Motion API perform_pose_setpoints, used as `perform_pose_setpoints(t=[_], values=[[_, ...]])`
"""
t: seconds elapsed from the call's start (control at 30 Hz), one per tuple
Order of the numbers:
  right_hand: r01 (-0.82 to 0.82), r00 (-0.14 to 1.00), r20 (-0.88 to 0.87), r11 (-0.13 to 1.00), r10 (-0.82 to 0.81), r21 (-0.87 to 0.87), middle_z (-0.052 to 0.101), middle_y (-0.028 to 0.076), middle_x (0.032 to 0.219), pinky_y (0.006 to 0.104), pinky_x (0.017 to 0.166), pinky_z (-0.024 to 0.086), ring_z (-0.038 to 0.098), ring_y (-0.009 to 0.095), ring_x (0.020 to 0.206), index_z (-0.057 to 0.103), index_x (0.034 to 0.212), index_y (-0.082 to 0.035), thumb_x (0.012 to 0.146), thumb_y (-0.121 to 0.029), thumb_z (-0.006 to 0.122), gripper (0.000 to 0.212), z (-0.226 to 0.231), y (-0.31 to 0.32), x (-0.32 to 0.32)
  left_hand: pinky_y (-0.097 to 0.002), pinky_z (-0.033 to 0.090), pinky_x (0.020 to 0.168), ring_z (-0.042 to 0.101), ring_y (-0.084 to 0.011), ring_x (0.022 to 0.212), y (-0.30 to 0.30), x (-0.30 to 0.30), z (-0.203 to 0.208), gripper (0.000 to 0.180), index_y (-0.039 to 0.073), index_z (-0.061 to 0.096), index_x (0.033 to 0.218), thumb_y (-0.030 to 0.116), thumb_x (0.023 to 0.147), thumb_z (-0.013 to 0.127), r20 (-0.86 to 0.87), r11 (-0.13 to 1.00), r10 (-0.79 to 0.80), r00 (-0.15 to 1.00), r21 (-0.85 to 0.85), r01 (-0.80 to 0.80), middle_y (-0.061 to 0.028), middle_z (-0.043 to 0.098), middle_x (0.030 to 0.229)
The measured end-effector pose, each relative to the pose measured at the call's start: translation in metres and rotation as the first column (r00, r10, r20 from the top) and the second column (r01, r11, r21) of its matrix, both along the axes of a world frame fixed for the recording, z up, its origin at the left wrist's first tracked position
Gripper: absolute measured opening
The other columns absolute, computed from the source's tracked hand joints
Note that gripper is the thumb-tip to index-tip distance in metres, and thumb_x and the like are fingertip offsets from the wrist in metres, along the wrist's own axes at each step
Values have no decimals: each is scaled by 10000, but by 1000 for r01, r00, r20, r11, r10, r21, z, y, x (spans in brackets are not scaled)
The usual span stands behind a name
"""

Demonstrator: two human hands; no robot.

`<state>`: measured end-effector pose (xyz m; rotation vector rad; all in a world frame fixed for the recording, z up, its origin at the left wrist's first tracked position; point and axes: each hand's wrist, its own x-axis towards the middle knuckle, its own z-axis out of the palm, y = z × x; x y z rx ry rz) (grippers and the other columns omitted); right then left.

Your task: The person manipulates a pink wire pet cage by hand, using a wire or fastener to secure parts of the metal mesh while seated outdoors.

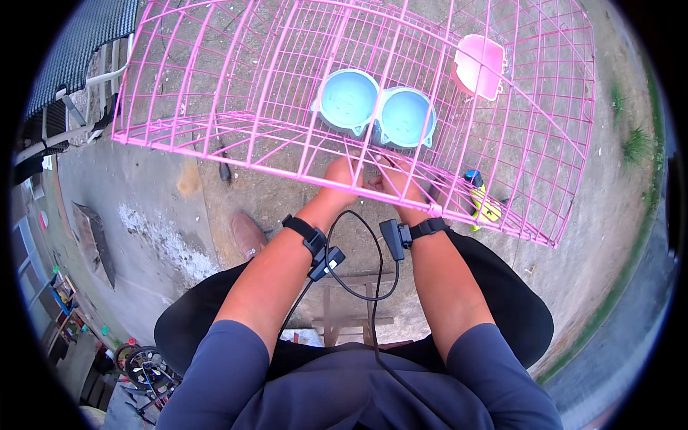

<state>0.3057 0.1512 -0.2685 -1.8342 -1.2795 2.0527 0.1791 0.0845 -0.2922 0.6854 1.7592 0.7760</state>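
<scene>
A pink wire cage (pixel 287 93) spans the upper part of the view. A light blue double bowl (pixel 349 98) with small ear-like corners sits at its wires. My left hand (pixel 344 170) is just below the bowl's near side, partly behind the cage's bars; its fingers are hidden. Close beside it, my right hand (pixel 395 172) reaches in at the same wires with its fingers curled inward. What those fingers hold, if anything, is too covered to make out. A black cable loops between the straps on my two wrists.
A pink plastic tray (pixel 481 66) hangs at the cage's right part. A yellow-green and blue tool (pixel 484 201) lies by its near right corner. On the left ground is a dark-handled tool (pixel 225 172). A black mesh chair (pixel 79 50) stands upper left, and a bicycle (pixel 148 369) lower left.
</scene>
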Motion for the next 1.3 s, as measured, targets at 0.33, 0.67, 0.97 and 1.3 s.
perform_pose_setpoints(t=[0.33, 0.67, 0.97, 1.3], values=[[-425, 894, 330, 807, 304, 409, 636, 226, 980, 421, 803, 472, 616, 371, 909, 630, 1068, -22, 906, -248, 495, 309, -17, 5, -2, -443, 504, 664, 641, -389, 764, 1, 5, -2, 240, 24, 623, 1021, 112, 847, 484, -110, 995, -79, 991, -77, 70, -246, 644, 858], [-380, 924, 192, 851, 332, 361, 616, 118, 812, 345, 633, 480, 592, 209, 683, 620, 1034, -5, 919, -280, 506, 319, -40, 5, 12, -509, 483, 687, 606, -436, 815, 1, 9, -1, 192, 61, 621, 936, 166, 852, 484, -328, 982, -181, 927, -9, 188, -240, 634, 873], [-324, 941, 212, 878, 263, 351, 654, 209, 952, 418, 795, 485, 622, 379, 904, 680, 973, -43, 860, -288, 527, 310, -45, 5, 0, -516, 489, 679, 607, -446, 786, -3, 13, 6, 213, 38, 614, 940, 182, 876, 471, -288, 968, -250, 924, -60, 243, -258, 629, 827], [-270, 962, 43, 926, 268, 264, 596, 148, 783, 373, 638, 421, 536, 267, 709, 619, 900, 3, 896, -236, 524, 257, -73, 6, 19, -484, 471, 626, 614, -396, 699, 1, 7, 21, 224, 17, 595, 793, 191, 880, 483, -292, 971, -233, 928, -22, 237, -208, 603, 675]])
